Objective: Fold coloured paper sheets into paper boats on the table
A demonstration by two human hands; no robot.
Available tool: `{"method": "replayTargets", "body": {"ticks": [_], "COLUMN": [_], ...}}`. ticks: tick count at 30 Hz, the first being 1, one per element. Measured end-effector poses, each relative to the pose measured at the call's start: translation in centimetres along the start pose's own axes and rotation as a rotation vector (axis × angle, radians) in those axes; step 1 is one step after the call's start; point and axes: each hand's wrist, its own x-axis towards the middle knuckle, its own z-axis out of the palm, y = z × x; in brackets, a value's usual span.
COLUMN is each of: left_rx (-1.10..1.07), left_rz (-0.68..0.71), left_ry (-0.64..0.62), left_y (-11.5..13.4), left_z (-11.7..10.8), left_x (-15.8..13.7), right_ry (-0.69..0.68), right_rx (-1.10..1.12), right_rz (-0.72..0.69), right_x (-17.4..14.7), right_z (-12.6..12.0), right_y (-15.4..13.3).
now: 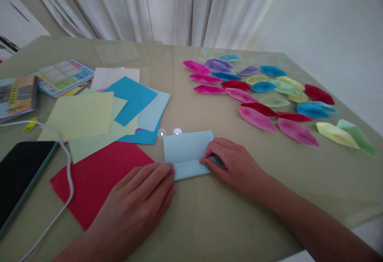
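Note:
A light blue sheet of paper (pixel 189 147) lies on the table with its near edge folded up in a strip along its length. My left hand (pixel 140 194) holds the near left corner, fingers close together and pressed on the paper. At the opposite end, my right hand (pixel 231 162) pinches the right edge, its thumb along the folded strip and the other fingers curled over. A red sheet of paper (pixel 104 174) lies partly under my left hand and forearm.
Folded paper boat-like shapes (pixel 257 118) in several colours cover the table's right side. Loose coloured sheets (pixel 80 114) overlap at the left, near a phone (pixel 24 178), a white cable (pixel 69 170) and booklets (pixel 18 94). Curtains (pixel 119 10) hang behind the table (pixel 173 82).

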Motion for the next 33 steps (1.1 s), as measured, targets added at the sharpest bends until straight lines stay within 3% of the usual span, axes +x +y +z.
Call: {"method": "replayTargets", "body": {"ticks": [19,24,28,30,33], "left_rx": [0.041,0.048,0.046,0.056,0.070], "left_rz": [0.015,0.010,0.009,0.004,0.017], "left_ry": [-0.029,-0.031,-0.113,-0.160,-0.177], "left_y": [0.3,0.2,0.1,0.1,0.3], "left_z": [0.2,0.3,0.4,0.4,0.3], "left_x": [-0.1,-0.3,-0.9,-1.2,-1.2], "right_ry": [-0.189,-0.209,-0.200,-0.143,0.146], "right_rx": [-0.198,-0.207,-0.213,-0.245,-0.345], "right_rz": [0.269,0.277,0.268,0.224,-0.005], "right_x": [0.2,0.3,0.3,0.1,-0.6], "right_z": [-2.1,-2.4,-2.4,-2.6,-2.8], "right_y": [0.4,0.5,0.7,0.6,-0.5]}}
